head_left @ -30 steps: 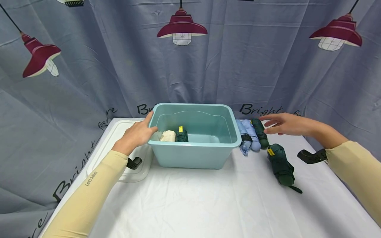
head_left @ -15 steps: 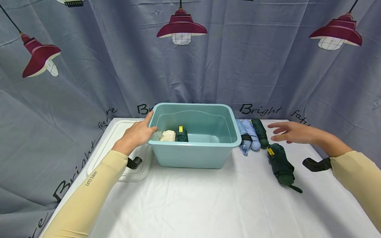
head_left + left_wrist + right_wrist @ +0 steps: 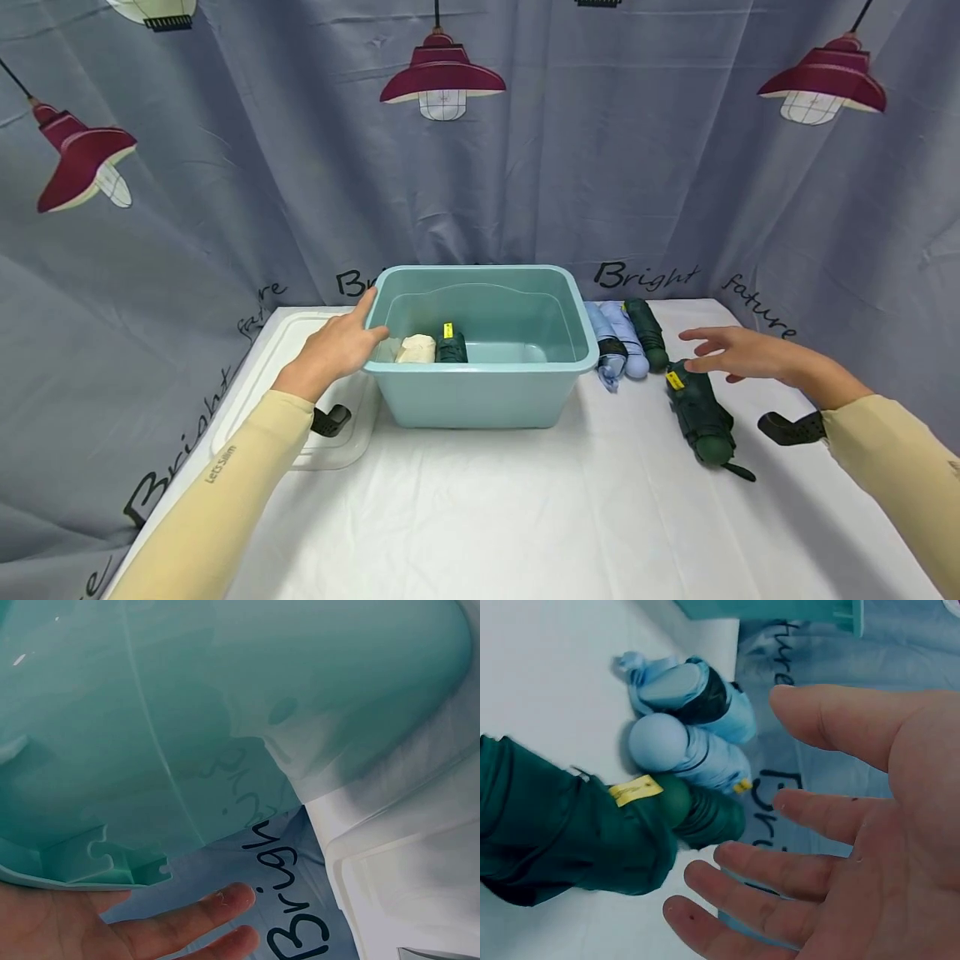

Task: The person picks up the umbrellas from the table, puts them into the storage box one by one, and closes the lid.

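Note:
My left hand [image 3: 332, 354] rests at the left rim of a teal plastic bin [image 3: 480, 396], index finger and thumb extended at the edge. In the left wrist view its other fingers [image 3: 187, 919] stretch out straight below the rim. My right hand [image 3: 738, 352], fingers spread and holding nothing, hovers beside the top end of a dark green folded umbrella [image 3: 701, 417] with a yellow tag. Beyond it, side by side, lie another green folded umbrella [image 3: 647, 333] and two light-blue ones, one [image 3: 694, 750] rounded at its end, the other [image 3: 697, 694] with a black band.
Inside the bin are a cream bundle [image 3: 417, 349] and a dark green bundle [image 3: 452, 347] with a yellow tag. A white lid [image 3: 341, 437] lies left of the bin on the white table [image 3: 510, 508]. A grey printed curtain [image 3: 525, 183] hangs behind.
My right hand has drawn back from the far green umbrella and come nearer and lower, towards the closer green one. My left hand stays at the bin's rim. The head view shifts slightly.

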Tool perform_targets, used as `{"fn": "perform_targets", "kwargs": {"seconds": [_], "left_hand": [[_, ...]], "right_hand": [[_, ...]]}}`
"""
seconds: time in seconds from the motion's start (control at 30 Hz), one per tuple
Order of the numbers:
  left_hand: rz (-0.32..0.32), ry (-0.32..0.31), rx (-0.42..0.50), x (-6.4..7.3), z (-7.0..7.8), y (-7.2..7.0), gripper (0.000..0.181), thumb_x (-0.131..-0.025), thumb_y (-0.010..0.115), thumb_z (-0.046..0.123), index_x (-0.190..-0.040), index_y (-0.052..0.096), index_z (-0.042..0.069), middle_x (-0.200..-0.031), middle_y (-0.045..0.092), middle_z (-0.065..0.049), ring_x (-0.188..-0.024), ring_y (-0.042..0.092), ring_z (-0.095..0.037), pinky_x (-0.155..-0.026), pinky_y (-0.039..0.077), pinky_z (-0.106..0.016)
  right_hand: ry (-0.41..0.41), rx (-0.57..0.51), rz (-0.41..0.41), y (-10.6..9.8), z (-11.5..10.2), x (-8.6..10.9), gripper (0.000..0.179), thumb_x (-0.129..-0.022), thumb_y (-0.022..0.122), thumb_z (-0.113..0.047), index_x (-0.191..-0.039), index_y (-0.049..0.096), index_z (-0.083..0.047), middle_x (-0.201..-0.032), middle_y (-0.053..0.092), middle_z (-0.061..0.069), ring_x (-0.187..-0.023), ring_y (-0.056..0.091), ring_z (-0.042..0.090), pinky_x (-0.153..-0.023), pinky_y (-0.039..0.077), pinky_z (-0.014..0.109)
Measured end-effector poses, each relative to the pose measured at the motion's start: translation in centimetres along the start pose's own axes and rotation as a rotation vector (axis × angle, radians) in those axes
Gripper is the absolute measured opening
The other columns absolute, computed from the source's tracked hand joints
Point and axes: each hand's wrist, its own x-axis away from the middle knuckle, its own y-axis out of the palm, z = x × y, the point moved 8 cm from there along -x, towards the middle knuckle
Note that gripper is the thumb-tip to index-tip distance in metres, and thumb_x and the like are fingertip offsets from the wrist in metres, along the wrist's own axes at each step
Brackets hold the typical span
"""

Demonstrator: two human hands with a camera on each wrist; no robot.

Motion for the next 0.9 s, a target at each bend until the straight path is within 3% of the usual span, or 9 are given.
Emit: {"fn": "perform_targets", "kwargs": {"seconds": [0.33, 0.67, 0.9], "left_hand": [[-0.003, -0.003, -0.002, 0.1, 0.0, -0.1, 0.080, -0.099, 0.038, 0.047, -0.162, -0.011, 0.033, -0.157, 0.039, -0.024, -0.134, 0.049, -0.041, -0.098, 0.043, -0.063], [0.008, 0.003, -0.008, 0.8, -0.5, 0.6, 0.081, -0.099, 0.039, 0.047, -0.162, -0.009, 0.032, -0.154, 0.043, -0.025, -0.126, 0.055, -0.043, -0.094, 0.044, -0.063], [0.017, 0.013, -0.017, 0.4, 0.2, 0.1, 0.080, -0.099, 0.038, 0.046, -0.163, -0.008, 0.031, -0.154, 0.043, -0.025, -0.124, 0.056, -0.042, -0.093, 0.044, -0.062]], "right_hand": [[0.072, 0.004, -0.022, 0.8, 3.2, -0.8, 0.086, -0.098, 0.060, -0.047, -0.156, 0.024, 0.005, -0.147, 0.036, 0.042, -0.128, 0.048, 0.052, -0.088, 0.055, 0.053], [0.081, -0.020, -0.031, 2.4, 5.0, -0.5, 0.084, -0.099, 0.060, -0.044, -0.154, 0.023, 0.008, -0.146, 0.034, 0.045, -0.126, 0.047, 0.055, -0.084, 0.056, 0.052], [0.117, -0.053, -0.004, 2.5, 6.5, -0.6, 0.088, -0.098, 0.060, -0.046, -0.156, 0.018, 0.006, -0.147, 0.028, 0.046, -0.125, 0.048, 0.055, -0.082, 0.056, 0.051]]}}
